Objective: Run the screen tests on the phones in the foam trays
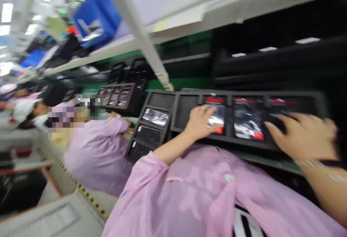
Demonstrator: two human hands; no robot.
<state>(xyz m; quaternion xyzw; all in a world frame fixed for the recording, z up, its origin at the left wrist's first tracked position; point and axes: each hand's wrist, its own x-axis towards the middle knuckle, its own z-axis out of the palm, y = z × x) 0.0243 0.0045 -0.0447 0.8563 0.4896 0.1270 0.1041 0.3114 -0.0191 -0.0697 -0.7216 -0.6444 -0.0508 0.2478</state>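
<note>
A black tray [245, 99] with a row of compartments lies in front of the person, and a second run of compartments [143, 130] angles away from its near end. The two compartments at the row's left end show no packet. The next three each hold a flat, glossy packet with a red strip along its top edge. The left hand [200, 123] lies over the first of these packets [216, 118], its fingers [210, 113] close together and resting on the packet's face. Blur hides whether they pinch it. The middle packet [248, 119] sits between the hands, touched by neither. The right hand [300, 137] reaches over the third packet [284, 103], fingers [282, 121] spread and curved, with the fingertips at or just above its lower part; contact is hard to tell. A strap [317, 164] circles the right wrist. In the side run, a shiny packet [155, 117] fills the nearest compartment, and darker contents lie in the two beyond. To the left, a co-worker's hand [115, 114] is near another tray [118, 97] holding packets. A blue bin [96, 16] sits on a shelf [173, 23] overhead.
</note>
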